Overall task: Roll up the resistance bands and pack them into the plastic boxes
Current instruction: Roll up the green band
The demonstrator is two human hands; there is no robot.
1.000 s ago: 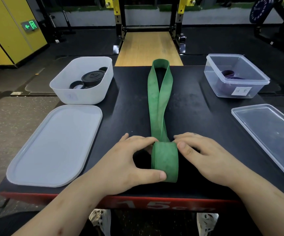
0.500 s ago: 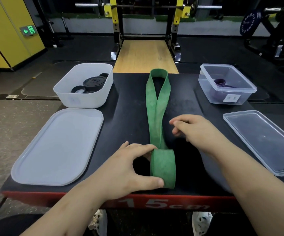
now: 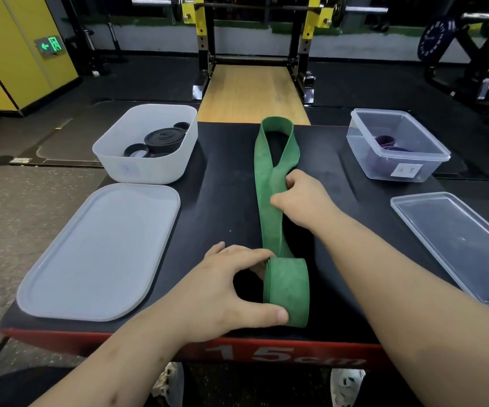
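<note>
Green resistance band (image 3: 262, 186) lies down the middle of the black tabletop (image 3: 222, 201), a flat, matte, wide strap doubled into a long loop. Its far end curves open near the tabletop's far edge, and the two strands cross about halfway along. The near end is wound into a thick roll (image 3: 286, 292) standing on edge by the near edge. The left hand (image 3: 225, 292) grips this roll from the left, thumb on its near side and fingers curled over the far top. The right hand (image 3: 302, 201) pinches the right strand at mid-length, fingers curled. White "15cm" (image 3: 281, 355) runs along the red near face of the tabletop. A green exit sign (image 3: 50, 45) with an arrow glows on the yellow wall far left. The clear box (image 3: 396, 142) at far right carries a small white label (image 3: 407, 170), its print too small to read
</note>
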